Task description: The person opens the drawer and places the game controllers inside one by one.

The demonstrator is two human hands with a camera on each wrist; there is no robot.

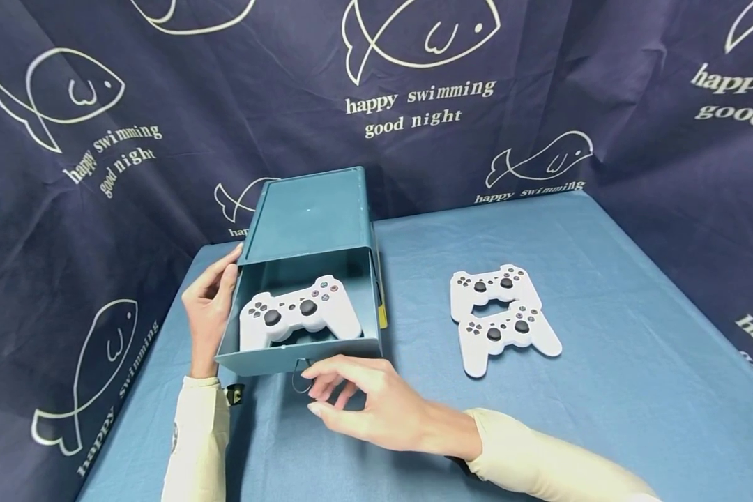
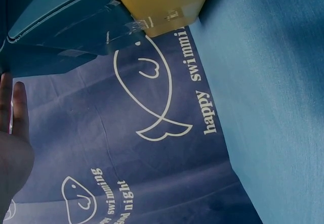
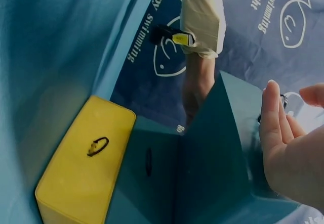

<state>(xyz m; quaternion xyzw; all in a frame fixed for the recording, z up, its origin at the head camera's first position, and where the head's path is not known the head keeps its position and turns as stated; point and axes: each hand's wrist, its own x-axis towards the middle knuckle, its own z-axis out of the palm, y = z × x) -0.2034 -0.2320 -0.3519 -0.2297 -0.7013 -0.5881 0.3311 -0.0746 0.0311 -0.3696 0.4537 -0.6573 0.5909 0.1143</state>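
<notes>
A teal drawer box (image 1: 314,209) stands at the back left of the table in the head view. Its upper drawer (image 1: 298,357) is pulled out, and a white game controller (image 1: 310,317) lies inside. My left hand (image 1: 210,307) rests along the box's left side with fingers extended. By the thin black loop handle (image 1: 297,382) on the drawer front is my right hand (image 1: 376,404), its fingers loosely bent and its thumb apart from them. In the right wrist view the fingertips (image 3: 271,93) are beside that loop; whether they touch it cannot be told.
To the right lie two more white controllers, the front one (image 1: 511,335) partly overlapping the back one (image 1: 463,286). A yellow drawer (image 3: 86,158) with a black loop handle is beneath the teal drawer. Dark blue fish-print cloth (image 1: 414,160) hangs behind the blue-covered table (image 1: 602,362).
</notes>
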